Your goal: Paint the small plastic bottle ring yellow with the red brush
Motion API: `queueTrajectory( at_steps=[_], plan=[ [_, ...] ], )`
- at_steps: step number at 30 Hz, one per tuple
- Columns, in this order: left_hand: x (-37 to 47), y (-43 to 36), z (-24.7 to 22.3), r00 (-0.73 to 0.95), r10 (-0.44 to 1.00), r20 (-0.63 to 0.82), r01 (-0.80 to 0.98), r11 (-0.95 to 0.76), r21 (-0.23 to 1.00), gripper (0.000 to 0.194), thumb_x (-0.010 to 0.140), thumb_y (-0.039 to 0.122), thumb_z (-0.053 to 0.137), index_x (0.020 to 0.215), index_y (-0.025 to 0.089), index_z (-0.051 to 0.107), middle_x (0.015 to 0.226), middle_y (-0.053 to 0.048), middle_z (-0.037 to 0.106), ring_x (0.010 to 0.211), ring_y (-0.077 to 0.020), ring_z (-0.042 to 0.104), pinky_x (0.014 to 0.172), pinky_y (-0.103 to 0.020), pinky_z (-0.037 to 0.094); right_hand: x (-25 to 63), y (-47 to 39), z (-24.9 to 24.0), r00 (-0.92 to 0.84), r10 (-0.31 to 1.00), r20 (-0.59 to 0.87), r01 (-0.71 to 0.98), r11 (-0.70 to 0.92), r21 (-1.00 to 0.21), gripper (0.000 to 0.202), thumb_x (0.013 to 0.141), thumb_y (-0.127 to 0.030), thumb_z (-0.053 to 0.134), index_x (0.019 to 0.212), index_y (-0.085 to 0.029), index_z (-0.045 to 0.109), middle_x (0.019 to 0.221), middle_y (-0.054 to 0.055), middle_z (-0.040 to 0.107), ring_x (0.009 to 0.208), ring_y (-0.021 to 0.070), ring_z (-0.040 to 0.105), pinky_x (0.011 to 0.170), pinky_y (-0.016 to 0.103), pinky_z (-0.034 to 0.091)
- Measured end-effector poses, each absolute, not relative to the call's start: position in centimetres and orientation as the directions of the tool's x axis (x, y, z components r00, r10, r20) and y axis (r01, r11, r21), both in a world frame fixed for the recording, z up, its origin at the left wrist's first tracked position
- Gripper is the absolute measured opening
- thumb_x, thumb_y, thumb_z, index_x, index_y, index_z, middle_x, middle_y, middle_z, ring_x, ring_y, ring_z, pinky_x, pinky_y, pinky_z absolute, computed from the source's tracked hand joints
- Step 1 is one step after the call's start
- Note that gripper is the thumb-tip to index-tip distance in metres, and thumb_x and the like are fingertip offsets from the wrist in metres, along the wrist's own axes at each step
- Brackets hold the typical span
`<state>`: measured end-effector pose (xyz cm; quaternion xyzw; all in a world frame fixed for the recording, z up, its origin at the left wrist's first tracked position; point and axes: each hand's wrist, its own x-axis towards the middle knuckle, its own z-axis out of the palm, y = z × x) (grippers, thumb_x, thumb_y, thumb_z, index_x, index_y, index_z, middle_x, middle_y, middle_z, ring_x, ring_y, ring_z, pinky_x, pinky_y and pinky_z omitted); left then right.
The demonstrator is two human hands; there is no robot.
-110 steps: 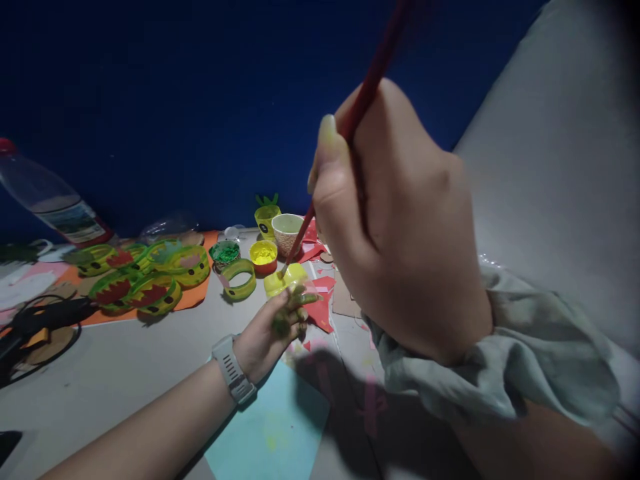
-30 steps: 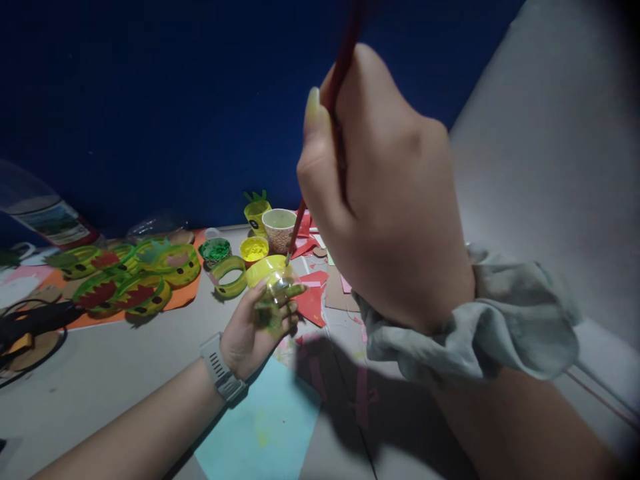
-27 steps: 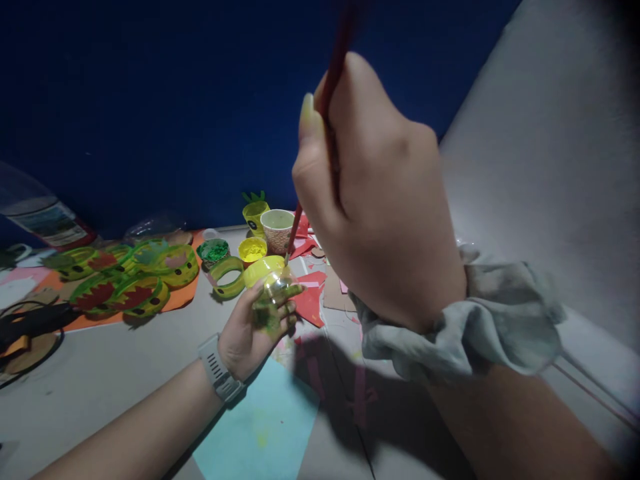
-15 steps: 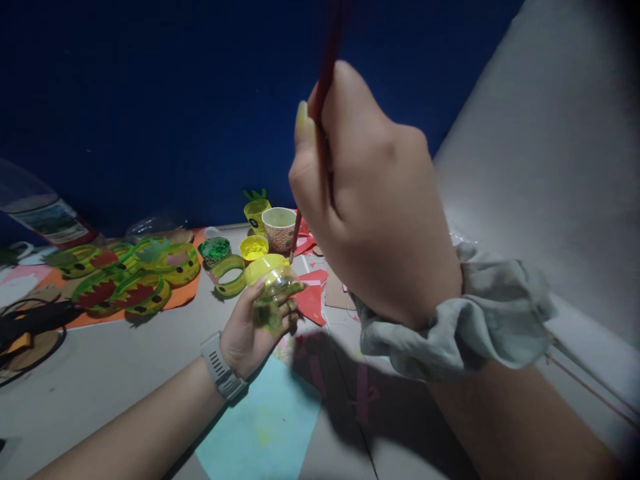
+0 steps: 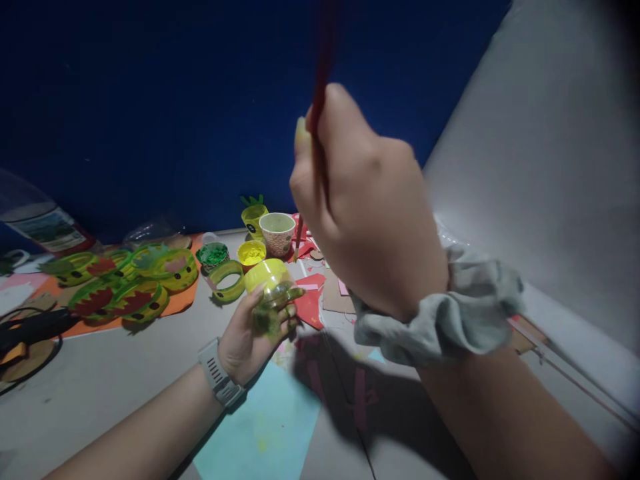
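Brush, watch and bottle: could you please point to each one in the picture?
Brush (image 5: 321, 88): head view, on the upper handle.
Watch (image 5: 219, 373): head view, on the strap.
Bottle (image 5: 47, 230): head view, on the label.

the right hand (image 5: 367, 200) has come left in view since the first picture, and its brush (image 5: 320, 127), slanted then, now stands steeper. the brush tip, at the clear cup's (image 5: 269, 275) yellow band half a second ago, now shows apart from it, just to the right. brown cardboard (image 5: 527, 335) has appeared past the scrunchie (image 5: 440, 320); the bottle's (image 5: 45, 227) red cap has left view.
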<state>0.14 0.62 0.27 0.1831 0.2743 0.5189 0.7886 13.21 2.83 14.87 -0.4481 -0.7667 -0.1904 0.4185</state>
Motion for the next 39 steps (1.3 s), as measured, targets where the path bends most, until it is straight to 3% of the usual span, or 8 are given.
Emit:
queueTrajectory(
  at_steps=[7,12,18,22,27,34,39],
  plan=[
    [-0.7,1.2,-0.6,0.311,0.919,-0.243,-0.720,0.395,0.571,0.030,0.067,0.036,0.070,0.088,0.015,0.069,0.081,-0.006,0.071,0.067,-0.0156,0.062,0.063,-0.027,0.051,13.5,2.1,15.1,-0.193,0.433,0.881,0.719,0.673,-0.173,0.018,0.095,-0.019,0.029,0.101,-0.014,0.044,0.081,-0.001,0.048,0.066,0.0067,0.046,0.066,0.015,0.036],
    [-0.4,1.0,-0.1,0.294,0.924,-0.242,-0.731,0.381,0.566,0.028,0.065,0.035,0.072,0.084,0.016,0.070,0.079,-0.005,0.071,0.067,-0.0163,0.062,0.062,-0.027,0.052,13.2,2.6,15.1,-0.202,0.495,0.845,0.819,0.559,-0.131,0.025,0.093,-0.023,0.028,0.105,-0.017,0.049,0.069,-0.001,0.042,0.055,0.0136,0.040,0.054,0.025,0.031],
    [0.2,0.6,0.4,0.312,0.920,-0.237,-0.704,0.391,0.593,0.031,0.069,0.037,0.068,0.089,0.014,0.070,0.087,-0.008,0.072,0.068,-0.0157,0.061,0.062,-0.027,0.051,12.9,2.9,15.1,-0.281,0.612,0.739,0.862,0.499,-0.086,0.028,0.093,-0.026,0.023,0.110,-0.023,0.046,0.068,-0.001,0.047,0.051,0.0165,0.043,0.053,0.031,0.027],
    [0.2,0.4,0.3,0.322,0.920,-0.224,-0.707,0.391,0.590,0.028,0.067,0.036,0.071,0.086,0.016,0.070,0.081,-0.005,0.071,0.069,-0.0150,0.061,0.064,-0.026,0.050,13.3,2.9,14.9,-0.263,0.517,0.815,0.831,0.551,-0.081,0.024,0.094,-0.026,0.027,0.102,-0.019,0.049,0.063,-0.001,0.048,0.048,0.0141,0.040,0.051,0.030,0.026],
    [-0.2,-0.1,0.3,0.382,0.904,-0.191,-0.629,0.406,0.663,0.032,0.069,0.039,0.071,0.091,0.015,0.071,0.095,-0.007,0.071,0.074,-0.0135,0.059,0.071,-0.026,0.049,13.8,2.7,15.1,-0.188,0.489,0.852,0.801,0.578,-0.156,0.019,0.095,-0.028,0.031,0.094,-0.019,0.047,0.071,0.002,0.058,0.054,0.0135,0.051,0.053,0.029,0.035],
    [-0.5,0.0,-0.2,0.440,0.869,-0.224,-0.490,0.442,0.751,0.046,0.064,0.039,0.077,0.103,0.018,0.068,0.115,-0.013,0.064,0.090,-0.0225,0.062,0.086,-0.041,0.046,14.1,2.8,14.9,-0.148,0.456,0.878,0.725,0.653,-0.217,0.017,0.095,-0.028,0.032,0.086,-0.021,0.045,0.065,-0.003,0.053,0.052,0.0088,0.053,0.051,0.025,0.037],
    [-0.5,0.5,-0.7,0.447,0.874,-0.192,-0.571,0.444,0.691,0.044,0.073,0.037,0.070,0.111,0.018,0.064,0.113,-0.013,0.064,0.090,-0.0224,0.062,0.084,-0.039,0.045,14.2,2.6,14.8,-0.148,0.404,0.903,0.749,0.642,-0.165,0.017,0.095,-0.026,0.034,0.082,-0.022,0.045,0.060,-0.004,0.051,0.049,0.0085,0.050,0.048,0.024,0.034]
  ],
)
